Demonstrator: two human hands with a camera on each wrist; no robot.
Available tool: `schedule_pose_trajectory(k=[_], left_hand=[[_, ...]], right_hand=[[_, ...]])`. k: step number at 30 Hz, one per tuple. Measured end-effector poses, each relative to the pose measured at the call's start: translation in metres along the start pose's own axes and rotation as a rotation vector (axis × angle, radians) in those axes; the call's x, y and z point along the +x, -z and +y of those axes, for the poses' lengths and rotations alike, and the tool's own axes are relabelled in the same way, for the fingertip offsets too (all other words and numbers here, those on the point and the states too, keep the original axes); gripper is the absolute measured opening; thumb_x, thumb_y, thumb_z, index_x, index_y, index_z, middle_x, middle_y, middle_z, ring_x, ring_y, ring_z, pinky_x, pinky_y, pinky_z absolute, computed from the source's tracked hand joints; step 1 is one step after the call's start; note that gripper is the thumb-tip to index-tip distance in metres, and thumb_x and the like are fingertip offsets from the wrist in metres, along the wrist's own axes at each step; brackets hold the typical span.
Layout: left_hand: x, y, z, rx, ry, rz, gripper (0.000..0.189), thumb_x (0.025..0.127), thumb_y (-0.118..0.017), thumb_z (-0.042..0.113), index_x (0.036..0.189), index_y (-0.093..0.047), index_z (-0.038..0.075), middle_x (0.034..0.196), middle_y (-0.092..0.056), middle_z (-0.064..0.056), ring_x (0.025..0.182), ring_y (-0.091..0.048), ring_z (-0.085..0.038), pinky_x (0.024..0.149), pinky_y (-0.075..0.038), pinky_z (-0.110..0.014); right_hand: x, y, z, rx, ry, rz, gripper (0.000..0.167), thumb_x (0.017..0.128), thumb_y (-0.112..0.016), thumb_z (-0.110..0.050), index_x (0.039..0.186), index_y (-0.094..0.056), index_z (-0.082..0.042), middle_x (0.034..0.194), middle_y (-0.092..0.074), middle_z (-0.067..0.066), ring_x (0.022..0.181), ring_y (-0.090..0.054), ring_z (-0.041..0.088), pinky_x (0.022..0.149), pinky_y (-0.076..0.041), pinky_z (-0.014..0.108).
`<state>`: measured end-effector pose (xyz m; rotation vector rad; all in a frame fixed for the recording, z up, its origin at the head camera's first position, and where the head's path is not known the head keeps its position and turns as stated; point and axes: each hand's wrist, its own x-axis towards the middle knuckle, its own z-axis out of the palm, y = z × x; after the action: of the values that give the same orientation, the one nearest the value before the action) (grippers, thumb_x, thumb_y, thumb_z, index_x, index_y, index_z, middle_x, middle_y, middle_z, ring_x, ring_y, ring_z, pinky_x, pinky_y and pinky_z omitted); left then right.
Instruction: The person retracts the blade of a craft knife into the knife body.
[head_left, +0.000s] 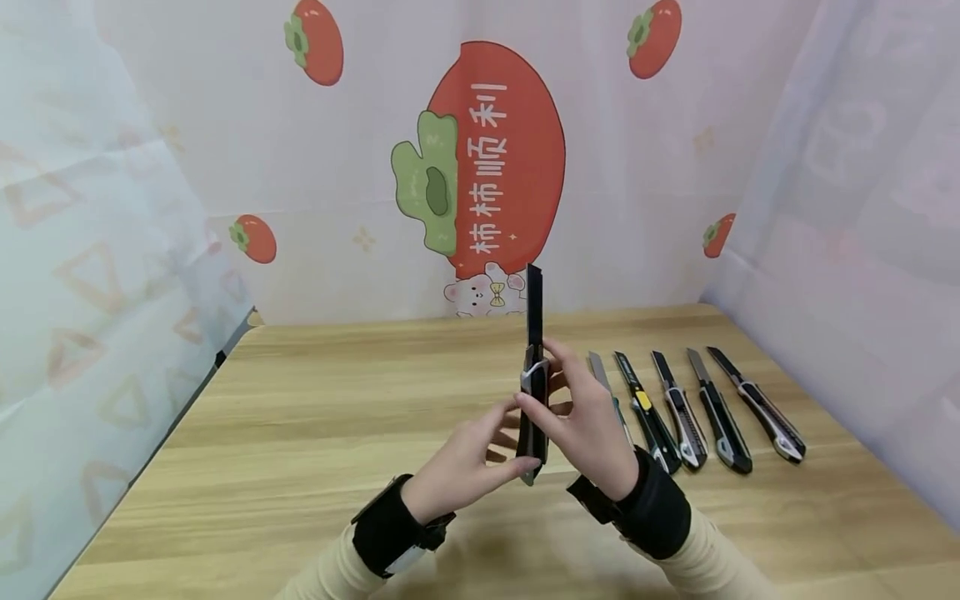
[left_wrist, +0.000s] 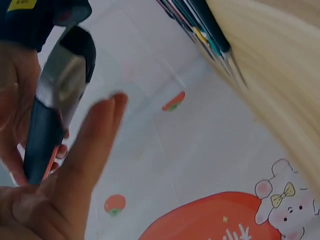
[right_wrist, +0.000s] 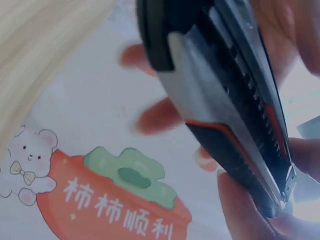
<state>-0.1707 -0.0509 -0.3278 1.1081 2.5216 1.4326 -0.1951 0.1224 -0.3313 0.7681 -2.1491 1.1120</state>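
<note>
Black-and-silver utility knife [right_wrist: 222, 102] — dark blade [head_left: 534, 304] upright, thin orange trim [right_wrist: 212, 124].

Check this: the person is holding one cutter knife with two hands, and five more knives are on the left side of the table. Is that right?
Not quite: the five other knives lie on the right side of the table, as the head view shows. The left hand and right hand do hold one cutter knife.

We wear cream long sleeves [head_left: 716, 558] and wide black wristbands [head_left: 663, 515], each with a small black block [head_left: 592, 500] at its inner side.
</note>
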Motion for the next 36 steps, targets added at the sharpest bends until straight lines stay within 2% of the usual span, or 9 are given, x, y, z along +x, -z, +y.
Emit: schedule_pose_trajectory(k=[3,5,9,12,17,20,25,30,36], left_hand=[[0.002,-0.005,-0.003,-0.005,-0.049,-0.035,0.049,0.085,-0.052,0.020,0.128,-0.030,0.020,0.105,-0.058,-0.004,0.084,-0.060,-0.012,0.070,-0.048,-0.018],[0.003,-0.007,-0.006,0.024,-0.074,-0.034,0.044,0.086,-0.051,0.013,0.126,-0.033,0.014,0.105,-0.058,-0.005,0.085,-0.059,-0.012,0.071,-0.047,-0.017],[0.004,-0.010,-0.007,0.040,-0.057,-0.040,0.038,0.084,-0.051,0.004,0.119,-0.040,0.005,0.106,-0.057,-0.009,0.089,-0.057,-0.011,0.072,-0.047,-0.014],[0.004,-0.012,-0.007,0.021,-0.044,-0.050,0.033,0.082,-0.052,0.001,0.114,-0.043,0.002,0.102,-0.059,-0.012,0.086,-0.058,-0.011,0.069,-0.047,-0.014],[0.000,-0.014,-0.006,0.023,-0.077,-0.013,0.035,0.081,-0.054,0.001,0.115,-0.044,0.000,0.093,-0.061,-0.012,0.074,-0.056,-0.010,0.063,-0.047,-0.015],[-0.003,-0.014,-0.003,0.031,-0.097,0.012,0.036,0.081,-0.054,0.001,0.116,-0.045,-0.001,0.096,-0.061,-0.012,0.073,-0.055,-0.008,0.062,-0.046,-0.015],[-0.006,-0.014,0.002,0.027,-0.102,0.013,0.026,0.079,-0.057,0.000,0.104,-0.051,0.000,0.090,-0.062,-0.011,0.069,-0.053,-0.006,0.060,-0.046,-0.014],[-0.005,-0.017,0.003,0.029,-0.083,-0.010,0.019,0.078,-0.057,0.000,0.097,-0.055,0.001,0.082,-0.061,-0.009,0.063,-0.050,-0.003,0.056,-0.044,-0.013],[-0.006,-0.018,0.005,0.026,-0.044,-0.035,0.020,0.078,-0.057,0.000,0.098,-0.054,0.001,0.080,-0.061,-0.010,0.059,-0.050,-0.004,0.051,-0.043,-0.014]], right_hand=[[0.004,0.005,-0.021,-0.026,-0.019,-0.003,0.062,0.079,-0.059,-0.027,0.133,-0.026,-0.025,0.089,-0.049,-0.009,0.081,-0.047,0.004,0.058,-0.046,0.014],[0.005,0.005,-0.022,-0.032,0.014,0.014,0.062,0.079,-0.060,-0.026,0.132,-0.028,-0.023,0.089,-0.049,-0.009,0.080,-0.047,0.004,0.058,-0.045,0.014],[0.009,0.008,-0.025,0.049,-0.007,-0.038,0.047,0.079,-0.061,-0.024,0.121,-0.041,-0.018,0.089,-0.051,-0.007,0.081,-0.048,0.004,0.060,-0.046,0.019],[0.014,0.013,-0.027,0.330,-0.115,-0.202,0.031,0.085,-0.053,-0.021,0.113,-0.046,-0.011,0.091,-0.053,-0.001,0.084,-0.051,0.009,0.070,-0.046,0.024],[0.018,0.012,-0.023,1.004,-0.344,-0.451,0.027,0.095,-0.025,-0.020,0.109,-0.041,-0.004,0.090,-0.056,0.003,0.086,-0.055,0.015,0.081,-0.042,0.028],[0.017,0.007,-0.023,1.174,-0.381,-0.485,0.030,0.096,-0.017,-0.017,0.104,-0.044,-0.005,0.081,-0.057,0.000,0.076,-0.055,0.013,0.075,-0.042,0.025],[0.010,0.000,-0.026,1.226,-0.331,-0.445,0.035,0.094,-0.013,-0.012,0.091,-0.048,-0.006,0.063,-0.047,-0.004,0.057,-0.045,0.010,0.060,-0.039,0.021],[0.006,-0.004,-0.024,1.239,-0.255,-0.413,0.038,0.091,-0.010,-0.008,0.080,-0.047,-0.007,0.059,-0.038,-0.003,0.050,-0.035,0.013,0.050,-0.031,0.024],[0.004,-0.004,-0.026,1.225,-0.277,-0.364,0.033,0.088,-0.014,-0.007,0.079,-0.046,-0.006,0.057,-0.037,-0.002,0.048,-0.035,0.013,0.048,-0.032,0.023]])
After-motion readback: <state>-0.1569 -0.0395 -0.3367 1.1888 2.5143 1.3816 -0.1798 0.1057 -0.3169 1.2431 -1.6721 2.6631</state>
